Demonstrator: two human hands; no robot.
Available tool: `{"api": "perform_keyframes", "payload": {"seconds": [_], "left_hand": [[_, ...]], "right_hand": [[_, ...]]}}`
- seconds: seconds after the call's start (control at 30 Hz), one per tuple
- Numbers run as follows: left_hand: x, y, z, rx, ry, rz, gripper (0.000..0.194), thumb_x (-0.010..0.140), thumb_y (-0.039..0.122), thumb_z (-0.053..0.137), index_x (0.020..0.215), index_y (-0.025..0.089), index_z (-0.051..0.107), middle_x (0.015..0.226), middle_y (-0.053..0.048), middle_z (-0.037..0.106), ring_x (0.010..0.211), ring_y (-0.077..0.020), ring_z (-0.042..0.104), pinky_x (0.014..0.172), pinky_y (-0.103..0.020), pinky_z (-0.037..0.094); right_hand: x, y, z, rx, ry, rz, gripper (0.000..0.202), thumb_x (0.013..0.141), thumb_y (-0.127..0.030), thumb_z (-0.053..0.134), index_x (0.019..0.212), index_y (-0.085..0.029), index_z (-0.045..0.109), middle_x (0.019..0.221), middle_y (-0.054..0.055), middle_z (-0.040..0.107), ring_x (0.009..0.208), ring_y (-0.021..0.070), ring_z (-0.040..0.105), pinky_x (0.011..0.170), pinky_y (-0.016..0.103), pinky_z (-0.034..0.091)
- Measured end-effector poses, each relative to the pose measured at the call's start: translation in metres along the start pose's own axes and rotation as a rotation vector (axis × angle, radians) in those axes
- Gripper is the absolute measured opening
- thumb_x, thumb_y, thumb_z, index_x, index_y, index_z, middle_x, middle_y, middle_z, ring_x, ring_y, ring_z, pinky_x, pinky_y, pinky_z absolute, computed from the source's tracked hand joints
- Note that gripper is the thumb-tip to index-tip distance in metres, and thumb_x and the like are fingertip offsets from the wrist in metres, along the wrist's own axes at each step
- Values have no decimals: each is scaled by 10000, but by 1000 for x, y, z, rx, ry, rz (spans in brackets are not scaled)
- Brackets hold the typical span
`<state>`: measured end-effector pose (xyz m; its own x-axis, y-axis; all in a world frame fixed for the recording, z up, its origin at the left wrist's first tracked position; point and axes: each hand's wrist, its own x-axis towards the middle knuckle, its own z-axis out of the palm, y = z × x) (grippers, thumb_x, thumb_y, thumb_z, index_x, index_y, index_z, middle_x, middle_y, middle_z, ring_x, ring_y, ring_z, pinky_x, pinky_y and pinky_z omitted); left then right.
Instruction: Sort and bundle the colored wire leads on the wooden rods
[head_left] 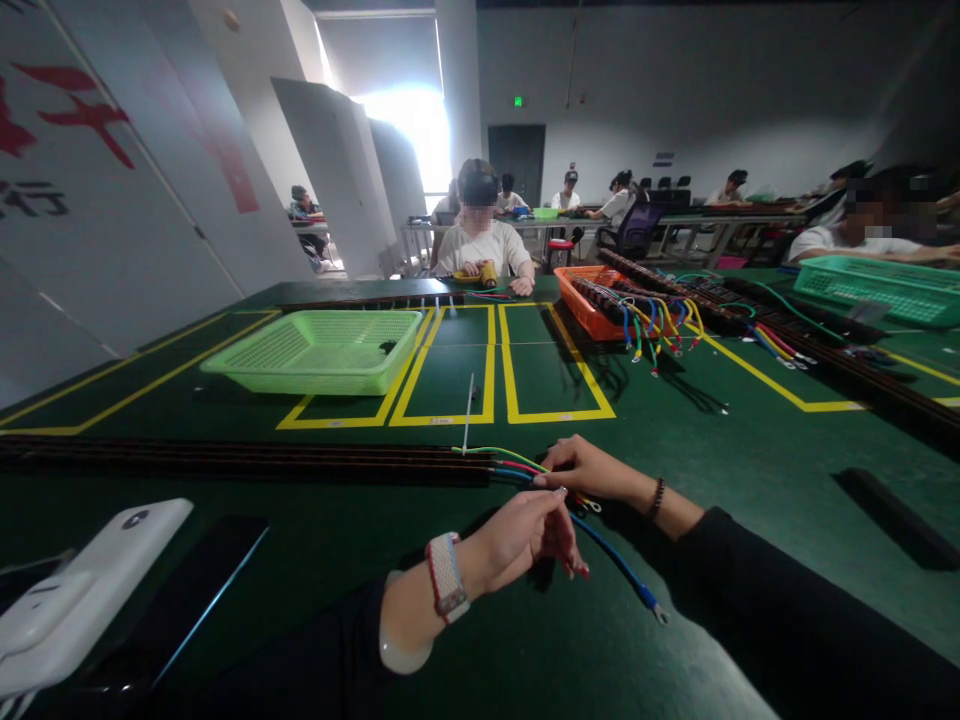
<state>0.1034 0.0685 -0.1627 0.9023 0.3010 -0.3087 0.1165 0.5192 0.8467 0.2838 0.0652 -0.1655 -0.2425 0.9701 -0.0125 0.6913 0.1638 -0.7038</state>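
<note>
A long dark cable bundle [262, 460] lies across the table, and green-yellow, red and blue wires come out of its right end. My right hand [596, 468] is closed around these wires just past the bundle. Below it, my left hand [521, 540] has thumb and finger pinched together at the wires; what lies between the fingertips is hidden. From under my hands a blue wire [615, 555] runs to the lower right and ends in a ring terminal [660, 615]. Another ring terminal [592, 506] shows beside my right hand. A white cable tie [469, 415] sticks up from the bundle's end.
A light green basket [307, 375] stands beyond the bundle. An orange basket [581, 305] holds wire harnesses at the back right. Left are a white phone-like device [97, 590] and a dark phone [187, 600]. A black strip [896, 515] lies right. A co-worker [484, 245] sits opposite.
</note>
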Motion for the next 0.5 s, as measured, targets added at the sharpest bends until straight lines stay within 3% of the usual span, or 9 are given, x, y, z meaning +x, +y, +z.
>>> {"api": "perform_keyframes", "payload": {"seconds": [0.27,0.5], "left_hand": [[-2,3,4,-44,18,16,393,790,464,413,800,101,563,662,-59,627,649,-122,638,658,-214,497],[0,7,5,-220,39,-25,515,777,551,415,969,97,565,913,-124,669,877,-147,648,869,-273,496]], "right_hand": [[-5,-9,0,-106,15,-39,425,802,-481,507,883,-109,696,832,36,602,761,-8,487,719,102,340],[-8,-28,2,-555,138,-6,265,833,-292,469,828,-135,682,824,27,591,687,-21,421,705,147,247]]}}
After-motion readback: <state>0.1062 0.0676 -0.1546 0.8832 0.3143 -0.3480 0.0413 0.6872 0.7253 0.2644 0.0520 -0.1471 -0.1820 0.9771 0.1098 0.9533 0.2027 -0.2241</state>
